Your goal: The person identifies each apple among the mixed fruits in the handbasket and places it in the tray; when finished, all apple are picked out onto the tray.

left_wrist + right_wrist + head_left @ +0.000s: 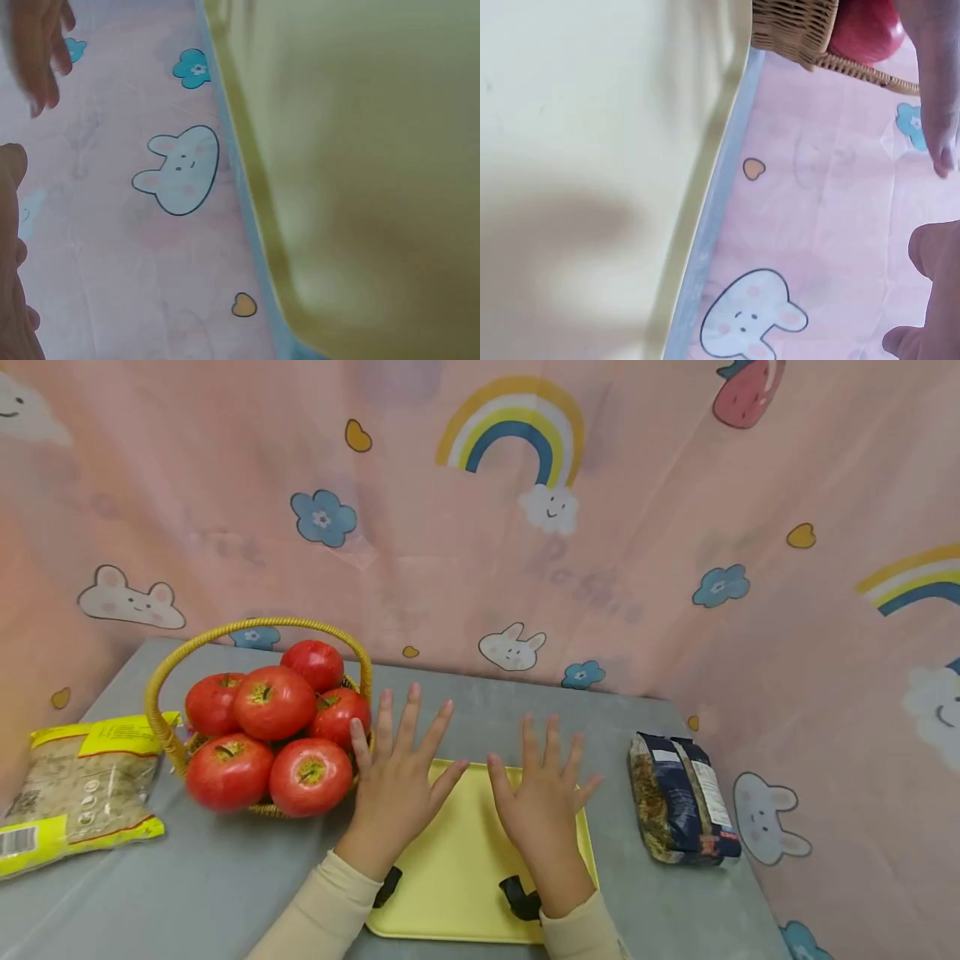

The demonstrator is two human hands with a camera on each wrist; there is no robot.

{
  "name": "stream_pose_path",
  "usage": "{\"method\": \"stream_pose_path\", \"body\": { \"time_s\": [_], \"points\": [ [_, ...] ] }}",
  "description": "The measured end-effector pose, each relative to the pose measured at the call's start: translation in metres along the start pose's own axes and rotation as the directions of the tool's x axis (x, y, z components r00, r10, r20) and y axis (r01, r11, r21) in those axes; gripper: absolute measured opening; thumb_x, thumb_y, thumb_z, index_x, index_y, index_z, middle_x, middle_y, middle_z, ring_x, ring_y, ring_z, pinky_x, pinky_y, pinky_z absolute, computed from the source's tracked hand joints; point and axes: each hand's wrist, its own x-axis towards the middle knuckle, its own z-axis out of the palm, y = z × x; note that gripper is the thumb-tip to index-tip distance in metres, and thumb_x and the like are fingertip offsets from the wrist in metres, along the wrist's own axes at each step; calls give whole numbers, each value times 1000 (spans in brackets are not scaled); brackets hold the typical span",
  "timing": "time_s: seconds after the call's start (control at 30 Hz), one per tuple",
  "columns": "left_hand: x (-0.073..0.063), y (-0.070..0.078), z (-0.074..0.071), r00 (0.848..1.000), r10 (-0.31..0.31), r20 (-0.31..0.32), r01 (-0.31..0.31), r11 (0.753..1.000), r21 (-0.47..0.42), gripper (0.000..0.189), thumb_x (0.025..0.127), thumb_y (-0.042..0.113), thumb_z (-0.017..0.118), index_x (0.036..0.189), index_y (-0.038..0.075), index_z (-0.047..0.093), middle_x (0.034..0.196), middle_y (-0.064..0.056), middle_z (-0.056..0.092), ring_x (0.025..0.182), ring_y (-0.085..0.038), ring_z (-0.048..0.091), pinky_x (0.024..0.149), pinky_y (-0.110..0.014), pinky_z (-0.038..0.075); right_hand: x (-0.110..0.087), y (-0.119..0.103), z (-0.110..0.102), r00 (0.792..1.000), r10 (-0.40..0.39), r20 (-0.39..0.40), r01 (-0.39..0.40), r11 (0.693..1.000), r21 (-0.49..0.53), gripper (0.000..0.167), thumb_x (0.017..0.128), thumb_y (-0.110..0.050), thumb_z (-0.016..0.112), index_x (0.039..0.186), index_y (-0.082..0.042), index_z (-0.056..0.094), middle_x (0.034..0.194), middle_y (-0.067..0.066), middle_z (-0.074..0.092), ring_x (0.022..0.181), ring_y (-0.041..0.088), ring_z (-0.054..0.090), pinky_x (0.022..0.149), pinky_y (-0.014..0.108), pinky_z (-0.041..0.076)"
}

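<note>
Fingers spread and straight, my left hand (pixel 395 789) hovers over the left part of a yellow tray (pixel 457 893), its outer fingers near the basket of apples. Over the tray's right part is my right hand (pixel 542 806), palm down with fingers spread. Neither hand holds anything. In the left wrist view the tray (pixel 375 180) fills the right side; in the right wrist view the tray (pixel 577 150) fills the left. Red apples (pixel 274 702) are heaped in a wicker basket (pixel 155 693) with a tall arched handle, left of the tray.
A yellow-and-clear bag (pixel 82 789) of pale contents lies at the far left of the grey table (pixel 247 885). A dark-labelled packet (pixel 682 800) stands on the right. Behind the table hangs a pink printed curtain (pixel 420 568).
</note>
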Motion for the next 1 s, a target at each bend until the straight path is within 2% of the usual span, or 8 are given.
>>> {"method": "stream_pose_path", "body": {
  "time_s": [0.13,0.3,0.43,0.6,0.67,0.77,0.93,1.0],
  "points": [
    [2,7,-15,1000,2,-17,-3,999,-54,78,98,55,68,165,26,41,176,-14,12,161,-43,-3,118,-76,0,2,9,-7,1000,21,9,-21,1000,0,80,107,-61,47,171,-19,21,176,18,7,158,51,-10,108,86,-8],
    [3,15,-44,998,10,-60,-18,990,-139,80,97,53,72,165,27,39,178,-10,5,161,-43,-3,115,-80,-1,2,26,-15,998,63,25,-63,998,19,81,108,-62,43,172,-20,16,176,19,4,157,51,-13,107,85,-12],
    [-2,4,-67,995,-32,-96,16,986,-166,80,98,52,70,166,26,37,178,-9,3,161,-42,-4,113,-81,-5,-3,40,-20,996,88,32,-89,995,33,82,108,-65,40,172,-21,13,176,19,2,156,52,-15,105,87,-13],
    [-13,-20,-87,984,-105,-146,79,982,-174,76,105,67,44,167,24,34,178,-9,4,160,-43,-2,113,-79,-10,-8,55,-24,993,118,30,-119,992,39,83,108,-64,40,172,-19,12,176,19,1,156,54,-16,105,88,-10],
    [-18,-29,-92,978,-140,-155,113,979,-170,79,105,73,35,167,24,33,177,-10,6,160,-44,-1,113,-79,-10,-9,59,-27,990,138,42,-139,989,45,84,108,-64,40,172,-19,11,176,19,-1,155,53,-17,105,87,-11],
    [-28,-39,-94,972,-183,-147,156,972,-177,83,103,76,32,167,23,33,177,-11,6,159,-44,-2,113,-78,-11,-10,64,-28,983,166,72,-169,984,46,84,108,-64,39,172,-21,6,176,18,-6,155,54,-20,104,86,-15],
    [-41,-47,-90,972,-210,-107,187,963,-195,85,102,76,35,166,20,35,177,-11,5,159,-44,-4,113,-77,-14,-12,74,-26,975,193,106,-200,978,60,84,109,-63,40,172,-23,2,175,19,-10,154,56,-20,103,86,-18],
    [-45,-48,-87,972,-218,-89,199,961,-192,82,103,71,43,166,19,36,177,-12,6,159,-43,-4,113,-77,-14,-15,77,-24,972,199,122,-208,976,69,84,109,-63,39,172,-22,1,175,20,-11,153,57,-20,103,86,-18]
  ]
}}
